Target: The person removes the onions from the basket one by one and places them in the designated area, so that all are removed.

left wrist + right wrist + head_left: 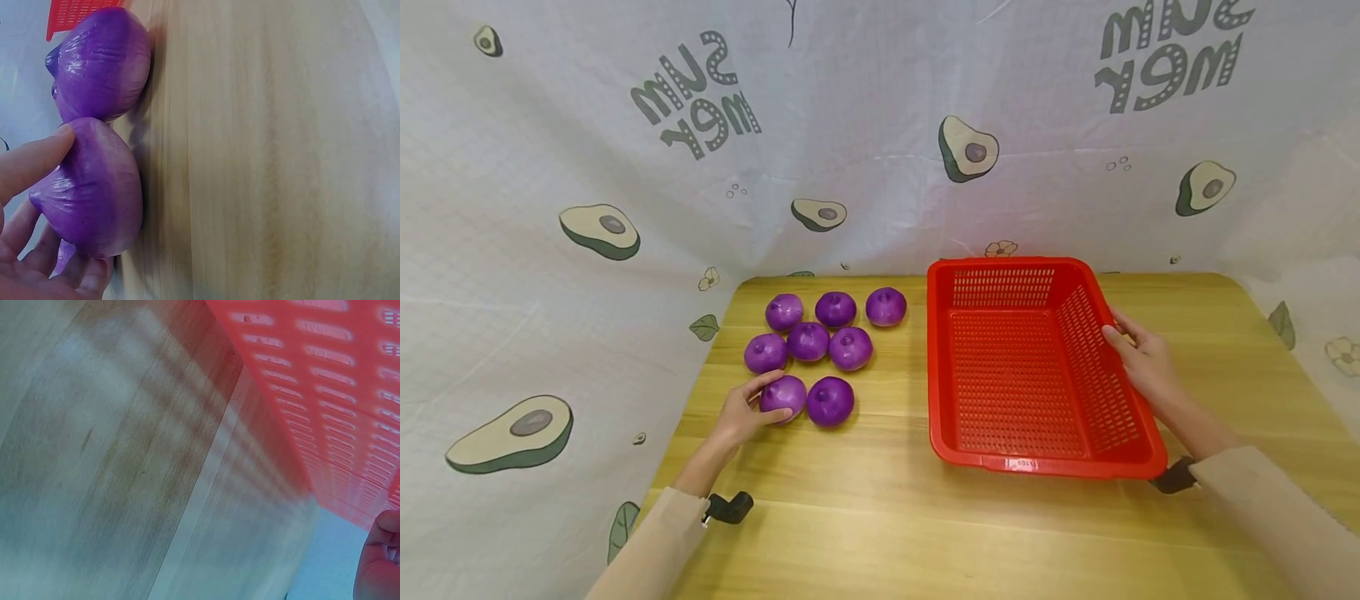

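On the left of the table, my left hand (pixel 742 413) holds a purple onion (pixel 784 395), thumb on one side and fingers round the other. A darker purple onion (pixel 831 402) sits just to its right; in the left wrist view the held onion (pixel 94 194) and this neighbour press side to side. Several more onions, among them one in the middle (pixel 808 342), lie grouped behind. My right hand (pixel 1144 360) grips the right rim of a red plastic basket (pixel 936 367), thumb over the top edge. Nothing lies inside the basket.
The wooden table (pixel 865 508) ends at the back against a white curtain (pixel 865 100) printed with avocados. More curtain hangs at the left and right sides. A lone onion (pixel 886 307) stands at the back, between the group and the basket.
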{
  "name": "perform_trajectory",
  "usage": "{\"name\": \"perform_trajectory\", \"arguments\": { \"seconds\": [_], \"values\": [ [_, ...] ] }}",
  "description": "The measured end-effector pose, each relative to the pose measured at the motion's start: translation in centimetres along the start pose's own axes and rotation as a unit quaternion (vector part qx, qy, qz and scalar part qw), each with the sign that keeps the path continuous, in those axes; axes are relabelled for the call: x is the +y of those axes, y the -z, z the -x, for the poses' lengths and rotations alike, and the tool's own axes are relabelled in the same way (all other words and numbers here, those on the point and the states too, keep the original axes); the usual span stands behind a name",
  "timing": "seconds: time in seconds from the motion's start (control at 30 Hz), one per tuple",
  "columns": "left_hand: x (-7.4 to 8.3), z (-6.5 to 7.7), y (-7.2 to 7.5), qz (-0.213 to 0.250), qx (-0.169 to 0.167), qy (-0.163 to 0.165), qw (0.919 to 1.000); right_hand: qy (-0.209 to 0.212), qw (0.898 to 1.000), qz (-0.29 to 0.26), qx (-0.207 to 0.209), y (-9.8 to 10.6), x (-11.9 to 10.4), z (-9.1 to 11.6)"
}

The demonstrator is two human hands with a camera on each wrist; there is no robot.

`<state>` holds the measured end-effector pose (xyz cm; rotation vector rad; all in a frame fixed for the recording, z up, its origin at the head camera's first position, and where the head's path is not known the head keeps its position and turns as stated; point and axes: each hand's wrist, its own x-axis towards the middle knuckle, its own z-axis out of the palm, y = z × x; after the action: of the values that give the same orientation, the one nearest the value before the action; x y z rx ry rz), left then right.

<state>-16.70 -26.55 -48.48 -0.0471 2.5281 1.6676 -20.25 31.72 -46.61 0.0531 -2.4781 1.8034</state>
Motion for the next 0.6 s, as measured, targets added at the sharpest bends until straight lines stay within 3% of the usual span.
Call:
{"name": "perform_trajectory", "arguments": {
  "seconds": [0.33, 0.47, 0.6],
  "values": [
    [0.3, 0.0, 0.5, -0.017, -0.005, -0.003, 0.9998, -0.015, 1.000, -0.005, 0.002, -0.1, 0.1, 0.1],
    [0.6, -0.1, 0.9, -0.014, -0.004, -0.015, 0.9998, -0.031, 0.997, -0.069, 0.004, -0.1, 0.4, 0.1],
    [1.4, -0.4, 1.5, -0.010, -0.001, -0.020, 0.9998, -0.057, 0.982, -0.182, -0.002, 0.0, 0.7, 0.1]
  ]
}}
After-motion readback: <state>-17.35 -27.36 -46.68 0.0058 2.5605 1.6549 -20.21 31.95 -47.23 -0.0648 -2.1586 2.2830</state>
